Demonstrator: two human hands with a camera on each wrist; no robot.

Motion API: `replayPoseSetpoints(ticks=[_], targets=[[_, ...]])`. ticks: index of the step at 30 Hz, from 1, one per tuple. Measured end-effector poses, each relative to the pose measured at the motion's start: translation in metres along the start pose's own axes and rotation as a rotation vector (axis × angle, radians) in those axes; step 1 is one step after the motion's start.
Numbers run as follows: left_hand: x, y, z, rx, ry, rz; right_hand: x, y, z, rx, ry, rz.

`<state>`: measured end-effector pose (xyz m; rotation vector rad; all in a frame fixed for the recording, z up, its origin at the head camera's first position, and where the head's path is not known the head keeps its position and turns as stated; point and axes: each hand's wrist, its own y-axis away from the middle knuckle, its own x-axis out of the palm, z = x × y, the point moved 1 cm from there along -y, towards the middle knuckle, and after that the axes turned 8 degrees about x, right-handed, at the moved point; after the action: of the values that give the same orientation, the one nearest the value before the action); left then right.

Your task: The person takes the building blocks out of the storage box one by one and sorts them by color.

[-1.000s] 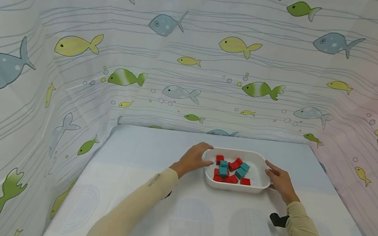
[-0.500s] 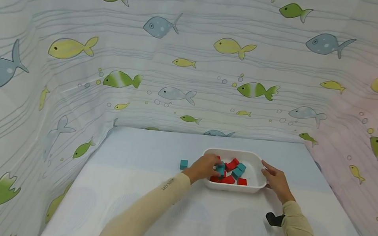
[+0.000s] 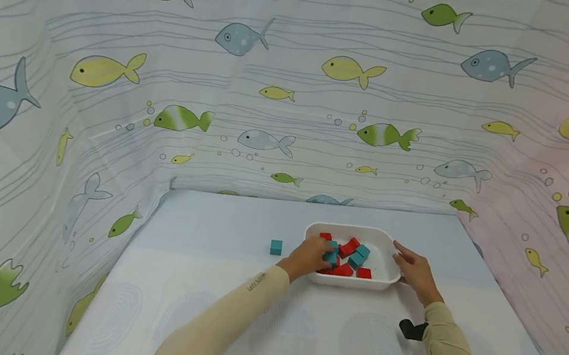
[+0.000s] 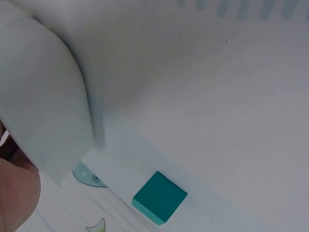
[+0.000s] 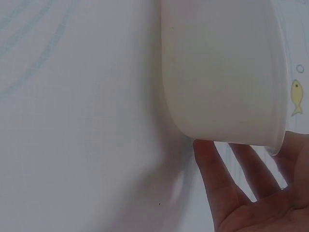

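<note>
A white oblong tray point(image 3: 387, 257) stands on the table, holding several red blocks point(image 3: 348, 248) and teal blocks point(image 3: 358, 257). My left hand point(image 3: 306, 258) reaches over the tray's left end. Its thumb and fingers curl round a teal block point(image 3: 331, 254) inside, partly hiding it. At the opposite end, my right hand point(image 3: 416, 274) touches the tray's outer wall with extended fingers, clearer in the right wrist view, where fingers point(image 5: 212, 169) meet the end wall point(image 5: 222, 96). A single teal cube point(image 3: 276, 248) lies on the table left of the tray; the left wrist view also shows this cube point(image 4: 159, 197).
A pale patterned cloth covers the table point(image 3: 214, 222). Behind it and at both sides hangs a fish-print curtain point(image 3: 271, 116). A black piece point(image 3: 412, 330) sticks out at the right wrist.
My left hand has moved right, from beside the tray's left end into it, and closed round a teal block. The loose teal cube is now visible on the table. My right hand stays put.
</note>
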<state>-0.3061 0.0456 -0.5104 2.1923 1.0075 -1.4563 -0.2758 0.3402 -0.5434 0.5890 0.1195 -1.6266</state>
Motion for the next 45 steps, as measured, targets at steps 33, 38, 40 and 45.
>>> replayPoseSetpoints(ticks=[33, 38, 40, 45], targets=[[-0.027, 0.004, 0.008, 0.037, 0.043, -0.039, 0.002, 0.003, 0.002, 0.006, 0.006, -0.004], [-0.044, 0.006, 0.014, 0.084, 0.015, -0.091, 0.002, 0.003, 0.003, 0.013, 0.009, -0.001], [-0.050, 0.009, 0.017, 0.080, 0.007, -0.104, 0.002, 0.003, 0.003, 0.019, 0.014, -0.002], [-0.063, 0.019, 0.023, 0.073, -0.017, -0.114, 0.003, 0.003, 0.002, 0.019, 0.016, -0.020]])
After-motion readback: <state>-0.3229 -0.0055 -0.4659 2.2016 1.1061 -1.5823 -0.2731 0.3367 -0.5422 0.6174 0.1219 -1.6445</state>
